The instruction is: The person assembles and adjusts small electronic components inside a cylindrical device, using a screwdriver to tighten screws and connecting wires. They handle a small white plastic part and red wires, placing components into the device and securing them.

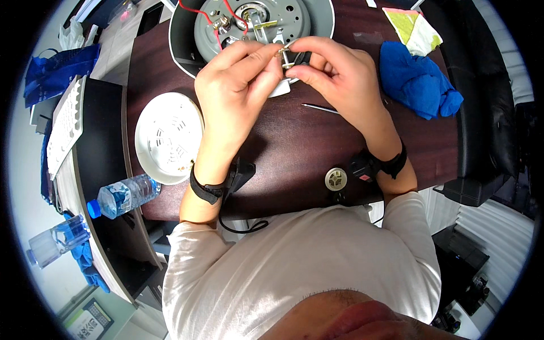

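My left hand and my right hand meet at a small metal fitting, fingertips closed on it. They are over the front of a grey round appliance housing holding a metal plate with red wires on it. A white piece shows between my hands. A thin silver tool lies below my right hand. Left of my left hand sits a white round cover. A small round disc part lies near the table's front edge.
The dark table bears a blue cloth and a yellow-and-white cloth at right. Two water bottles lie at left, beside a shelf unit. A black padded seat is beyond the table's right edge.
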`<state>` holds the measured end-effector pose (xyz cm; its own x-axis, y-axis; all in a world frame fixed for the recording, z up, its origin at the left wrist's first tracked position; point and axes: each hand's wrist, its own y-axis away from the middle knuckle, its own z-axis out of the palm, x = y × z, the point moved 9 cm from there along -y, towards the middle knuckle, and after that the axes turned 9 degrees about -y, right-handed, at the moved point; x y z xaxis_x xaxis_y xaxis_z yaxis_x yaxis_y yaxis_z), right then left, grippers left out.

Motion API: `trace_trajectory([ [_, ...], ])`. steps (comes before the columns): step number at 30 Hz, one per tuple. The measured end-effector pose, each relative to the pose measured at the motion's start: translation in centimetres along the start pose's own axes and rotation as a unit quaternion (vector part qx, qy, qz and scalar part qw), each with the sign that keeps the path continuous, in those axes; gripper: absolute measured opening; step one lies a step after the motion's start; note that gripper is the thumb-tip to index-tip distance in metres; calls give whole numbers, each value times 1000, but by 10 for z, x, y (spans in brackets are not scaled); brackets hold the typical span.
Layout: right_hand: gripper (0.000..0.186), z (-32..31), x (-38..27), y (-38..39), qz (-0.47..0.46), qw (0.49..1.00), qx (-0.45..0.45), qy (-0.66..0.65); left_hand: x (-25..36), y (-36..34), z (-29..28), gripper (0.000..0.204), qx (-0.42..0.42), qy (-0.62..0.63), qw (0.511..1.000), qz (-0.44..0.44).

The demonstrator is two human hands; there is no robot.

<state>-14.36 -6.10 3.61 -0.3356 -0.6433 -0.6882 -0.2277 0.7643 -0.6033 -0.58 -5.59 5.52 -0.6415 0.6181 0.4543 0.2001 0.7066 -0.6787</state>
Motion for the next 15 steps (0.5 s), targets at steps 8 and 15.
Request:
trace_trajectory([
  [8,27,1,0,0,1,1000,5,1,2,-1,-1,13,17,6,999,29],
  [15,28,2,0,-1,0,1000,8,5,6,-5,-3,17,-33,26,998,52],
])
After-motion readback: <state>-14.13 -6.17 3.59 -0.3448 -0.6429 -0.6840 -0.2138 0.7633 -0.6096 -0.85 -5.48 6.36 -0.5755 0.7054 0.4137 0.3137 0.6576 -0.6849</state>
